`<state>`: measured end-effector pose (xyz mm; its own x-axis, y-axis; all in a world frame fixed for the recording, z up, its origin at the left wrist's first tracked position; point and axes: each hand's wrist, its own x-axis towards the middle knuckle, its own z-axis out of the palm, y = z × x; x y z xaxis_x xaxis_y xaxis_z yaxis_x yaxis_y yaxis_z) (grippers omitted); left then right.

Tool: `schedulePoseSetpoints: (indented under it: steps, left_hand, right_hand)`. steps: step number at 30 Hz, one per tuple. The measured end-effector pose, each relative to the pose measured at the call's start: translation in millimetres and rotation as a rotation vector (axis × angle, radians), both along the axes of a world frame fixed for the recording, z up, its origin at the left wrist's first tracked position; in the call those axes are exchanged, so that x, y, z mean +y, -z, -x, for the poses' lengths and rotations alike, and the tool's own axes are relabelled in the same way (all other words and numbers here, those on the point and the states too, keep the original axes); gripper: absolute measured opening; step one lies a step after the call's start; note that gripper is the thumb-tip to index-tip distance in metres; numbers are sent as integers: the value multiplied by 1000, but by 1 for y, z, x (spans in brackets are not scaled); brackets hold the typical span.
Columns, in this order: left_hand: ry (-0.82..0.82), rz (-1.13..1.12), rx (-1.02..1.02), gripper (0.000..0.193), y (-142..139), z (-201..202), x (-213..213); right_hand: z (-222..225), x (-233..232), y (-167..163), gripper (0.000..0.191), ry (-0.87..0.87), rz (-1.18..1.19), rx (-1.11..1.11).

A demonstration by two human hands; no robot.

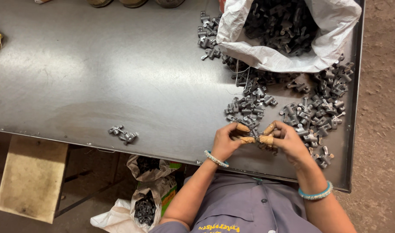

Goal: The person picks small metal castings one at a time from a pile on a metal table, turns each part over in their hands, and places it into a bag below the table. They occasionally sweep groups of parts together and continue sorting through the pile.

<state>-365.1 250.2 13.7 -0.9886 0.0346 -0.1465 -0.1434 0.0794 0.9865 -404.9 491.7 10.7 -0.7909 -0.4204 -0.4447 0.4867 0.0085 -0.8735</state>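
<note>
Grey shirt fabric (245,207) fills the bottom edge, closest to the head camera, with both forearms reaching up from it onto the steel desk (98,77). Left hand (225,141) and right hand (286,140) meet near the desk's front edge, their taped fingertips (242,128) pinched together around a small dark metal part (254,134) that is mostly hidden between them; each grip is clenched on it. Just beyond the hands lies a loose pile of grey metal parts (249,105), and a second pile (320,108) spreads by the right hand. Farther back, an open white sack (271,56) holds more such parts. Well apart on the left, a few parts (124,134) lie alone. Under the desk stand bags of parts (147,203).
</note>
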Motion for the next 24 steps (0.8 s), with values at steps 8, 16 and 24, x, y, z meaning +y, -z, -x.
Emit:
schedulePoseSetpoints:
  steps: [8,16,24]
  left_hand:
    - [-43,442,225,75,-44,-3,0]
    - [48,524,111,75,-36,0,9]
    - [73,555,165,69,-29,-2,8]
  right_hand:
    - [58,-26,-60,39,398,326,210]
    - [33,-73,-48,40,144,-966,761]
    - [28,-42,-24,25,244,-707,566]
